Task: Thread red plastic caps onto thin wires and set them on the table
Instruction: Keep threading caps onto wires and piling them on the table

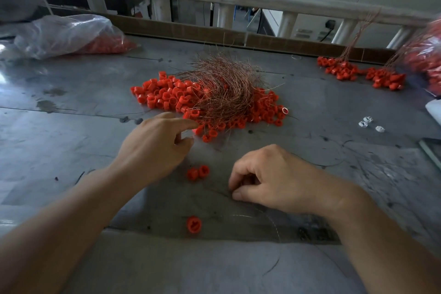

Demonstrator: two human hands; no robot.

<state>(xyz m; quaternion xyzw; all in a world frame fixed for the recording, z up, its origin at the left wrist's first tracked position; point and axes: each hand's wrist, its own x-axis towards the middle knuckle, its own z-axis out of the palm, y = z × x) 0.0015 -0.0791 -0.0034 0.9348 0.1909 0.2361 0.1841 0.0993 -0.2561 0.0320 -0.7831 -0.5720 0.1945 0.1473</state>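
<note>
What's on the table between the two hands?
Two red caps, side by side on the table, lie between the left hand and the right hand, whose fingers pinch a thin wire. Head view.

left hand [155, 143] reaches forward, index finger out; right hand [274, 176] curled low, thumb pinched to forefinger

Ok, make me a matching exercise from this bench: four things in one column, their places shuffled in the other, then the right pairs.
Things
1. copper wire tangle
2. clear plastic bag
3. white bits
4. lone red cap

Places
A. far left of the table
B. nearest the table's front edge
C. on top of the loose cap pile
D. right of that pile, apart from it

Pairs: 1-C, 2-A, 3-D, 4-B
</note>
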